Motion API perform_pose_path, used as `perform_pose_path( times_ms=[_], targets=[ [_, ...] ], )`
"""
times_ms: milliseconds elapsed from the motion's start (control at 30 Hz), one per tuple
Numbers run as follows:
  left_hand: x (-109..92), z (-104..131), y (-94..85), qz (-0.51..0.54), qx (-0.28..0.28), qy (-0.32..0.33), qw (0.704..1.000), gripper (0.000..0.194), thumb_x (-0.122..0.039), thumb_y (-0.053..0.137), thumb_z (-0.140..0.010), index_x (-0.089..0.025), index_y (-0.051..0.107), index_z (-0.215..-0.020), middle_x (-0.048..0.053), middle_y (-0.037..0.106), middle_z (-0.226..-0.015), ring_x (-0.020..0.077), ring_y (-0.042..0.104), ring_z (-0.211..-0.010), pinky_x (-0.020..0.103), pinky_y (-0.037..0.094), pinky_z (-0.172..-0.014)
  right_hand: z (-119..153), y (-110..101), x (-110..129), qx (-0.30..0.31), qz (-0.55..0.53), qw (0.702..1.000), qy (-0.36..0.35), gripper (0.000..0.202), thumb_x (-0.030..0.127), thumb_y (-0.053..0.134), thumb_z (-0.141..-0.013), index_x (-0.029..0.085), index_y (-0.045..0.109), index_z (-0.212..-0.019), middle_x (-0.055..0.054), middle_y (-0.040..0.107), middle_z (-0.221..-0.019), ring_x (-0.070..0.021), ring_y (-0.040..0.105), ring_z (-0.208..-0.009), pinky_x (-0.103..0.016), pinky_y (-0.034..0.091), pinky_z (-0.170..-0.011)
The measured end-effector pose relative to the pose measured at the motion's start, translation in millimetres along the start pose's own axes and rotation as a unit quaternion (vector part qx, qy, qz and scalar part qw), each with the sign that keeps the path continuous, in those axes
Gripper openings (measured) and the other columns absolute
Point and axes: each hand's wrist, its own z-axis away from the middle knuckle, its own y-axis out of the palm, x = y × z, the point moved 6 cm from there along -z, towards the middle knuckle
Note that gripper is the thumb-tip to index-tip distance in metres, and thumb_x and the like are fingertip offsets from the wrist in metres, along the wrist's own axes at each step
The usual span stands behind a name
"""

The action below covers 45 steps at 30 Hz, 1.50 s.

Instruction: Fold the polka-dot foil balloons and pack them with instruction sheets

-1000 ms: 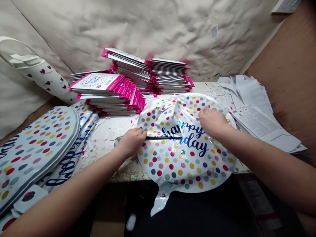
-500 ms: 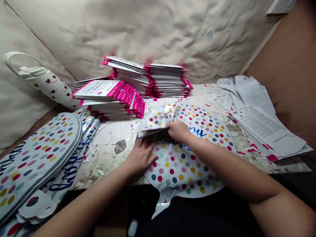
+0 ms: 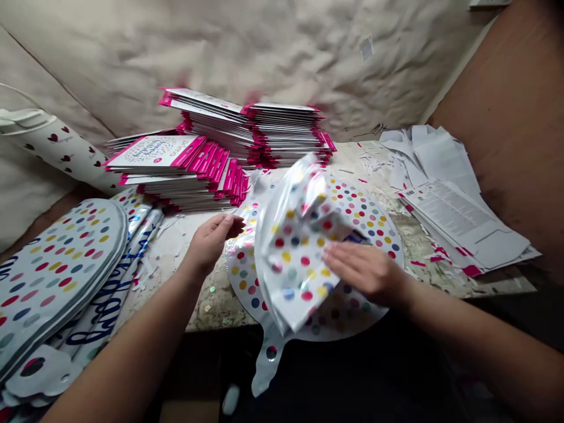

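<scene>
My right hand (image 3: 368, 271) is closed on the right side of a folded polka-dot foil balloon (image 3: 295, 252), which stands tilted and slightly blurred. Under it a flat round foil balloon (image 3: 374, 217) with coloured dots lies on the table, its tail (image 3: 267, 358) hanging past the front edge. To the left of the folded balloon my left hand (image 3: 215, 238) hovers over the flat one, thumb and fingers pressed together; whatever may be between them is too small to name.
Stacks of pink-and-white packets (image 3: 194, 182) stand at the back left and back middle. More dotted balloons (image 3: 66, 258) lie in a pile at the left, near a heart-patterned white container (image 3: 61, 147). Printed sheets (image 3: 467, 226) and paper scraps lie at the right of the table (image 3: 176, 235).
The folded balloon has been raised and turned more upright, showing its dotted face. My left hand has lifted off the table and moved up and left. The view has shifted slightly.
</scene>
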Motion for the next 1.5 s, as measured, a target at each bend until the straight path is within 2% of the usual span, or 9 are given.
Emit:
perform_pose_path(
  times_ms=[100,267,500,700,900,1133,1267,1333,1500],
  targets=[
    [14,-5,12.1,0.083,0.038,-0.095,0.991,0.046,-0.055,0.055,-0.074,-0.012,0.063,-0.087,0.008,0.066,-0.079,0.0182,0.062,-0.073,0.034,0.051,-0.074,27,30,28,0.045,-0.059,0.997,0.016,0.023,0.008,0.05,-0.086,0.012,0.065,-0.103,-0.009,0.069,-0.102,-0.0206,0.065,-0.096,-0.035,0.056,-0.082],
    [4,-21,20.6,0.025,-0.02,-0.047,0.998,0.046,-0.059,0.056,-0.072,-0.014,0.064,-0.078,0.005,0.065,-0.073,0.0148,0.061,-0.067,0.028,0.05,-0.068,46,44,26,0.051,-0.091,0.992,0.066,0.024,0.008,0.05,-0.086,0.012,0.065,-0.105,-0.01,0.068,-0.105,-0.0218,0.063,-0.099,-0.036,0.056,-0.084],
    [7,-31,89.9,0.12,0.338,-0.315,0.879,0.056,-0.069,0.06,-0.062,-0.015,0.068,-0.074,0.01,0.07,-0.074,0.0231,0.065,-0.068,0.032,0.053,-0.063,42,43,24,0.028,-0.106,0.991,0.075,0.023,0.008,0.051,-0.086,0.012,0.066,-0.102,-0.01,0.069,-0.102,-0.021,0.064,-0.099,-0.037,0.054,-0.087],
    [8,-19,126.1,0.207,0.382,-0.346,0.832,0.032,-0.046,0.065,-0.069,-0.018,0.068,-0.084,0.009,0.072,-0.087,0.0294,0.065,-0.093,0.043,0.048,-0.09,40,41,23,0.036,-0.122,0.989,0.076,0.023,0.007,0.05,-0.086,0.011,0.066,-0.103,-0.011,0.069,-0.101,-0.0222,0.064,-0.098,-0.039,0.055,-0.085],
    [16,-37,115.6,0.167,0.325,-0.251,0.896,0.037,-0.036,0.054,-0.077,-0.015,0.063,-0.106,0.014,0.067,-0.105,0.0304,0.06,-0.103,0.048,0.047,-0.092,44,43,22,0.032,-0.125,0.988,0.085,0.025,0.006,0.049,-0.086,0.011,0.065,-0.104,-0.011,0.068,-0.104,-0.0214,0.063,-0.1,-0.037,0.054,-0.087],
    [-14,-64,57.3,-0.004,-0.009,0.028,1.0,0.051,-0.025,0.048,-0.08,-0.025,0.041,-0.131,0.01,0.051,-0.129,0.0224,0.052,-0.116,0.043,0.045,-0.094,44,42,23,0.049,-0.122,0.988,0.084,0.025,0.007,0.048,-0.087,0.012,0.065,-0.104,-0.009,0.068,-0.105,-0.0206,0.063,-0.099,-0.036,0.053,-0.088],
    [-43,-2,128.8,-0.234,0.263,0.322,0.879,0.036,-0.027,0.043,-0.085,-0.022,0.056,-0.119,0.007,0.053,-0.129,0.0204,0.046,-0.121,0.039,0.035,-0.104,43,42,24,0.049,-0.124,0.988,0.077,0.025,0.007,0.047,-0.087,0.011,0.065,-0.104,-0.009,0.068,-0.106,-0.0215,0.064,-0.099,-0.037,0.054,-0.086],
    [-31,9,149.2,-0.321,0.348,0.342,0.812,0.037,-0.029,0.041,-0.088,-0.024,0.055,-0.121,0.005,0.05,-0.134,0.0208,0.041,-0.126,0.041,0.028,-0.107,44,42,24,0.051,-0.123,0.988,0.077,0.026,0.008,0.046,-0.088,0.013,0.065,-0.104,-0.009,0.068,-0.106,-0.0207,0.063,-0.1,-0.037,0.054,-0.087],
    [-13,-64,96.6,-0.449,0.103,0.172,0.871,0.046,-0.035,0.037,-0.088,-0.015,0.048,-0.128,0.014,0.046,-0.135,0.0323,0.037,-0.127,0.056,0.027,-0.101,48,42,24,0.05,-0.134,0.986,0.083,0.027,0.009,0.044,-0.089,0.013,0.064,-0.106,-0.011,0.067,-0.106,-0.0204,0.062,-0.103,-0.036,0.052,-0.089]
  ],
)
